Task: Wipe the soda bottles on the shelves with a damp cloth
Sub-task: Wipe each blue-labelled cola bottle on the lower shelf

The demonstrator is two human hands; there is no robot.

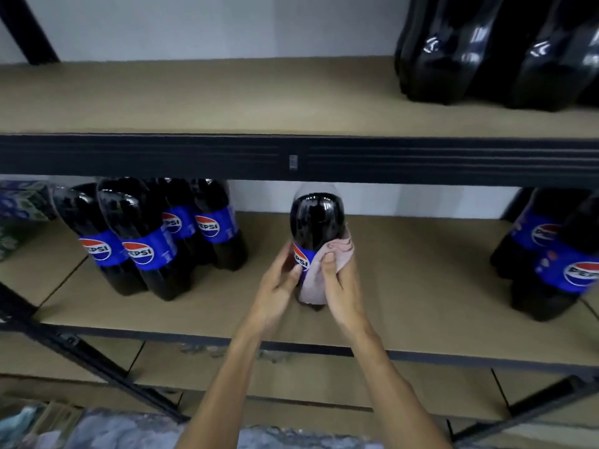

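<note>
While left hand [278, 286] grips bottle [316, 218] steady near shelf [421, 286] front edge, right hand [340, 286] clasps pink cloth [340, 251], seemingly damp, round its label side.

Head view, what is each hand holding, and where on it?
The left hand grips the lone Pepsi bottle at its label, left side. The right hand holds a pink cloth wrapped against the bottle's right side, label downward.

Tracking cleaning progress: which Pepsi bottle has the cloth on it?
The lone bottle mid-shelf, apart from the left group and right group: left hand holds it, right hand presses a pink cloth against it.
</note>
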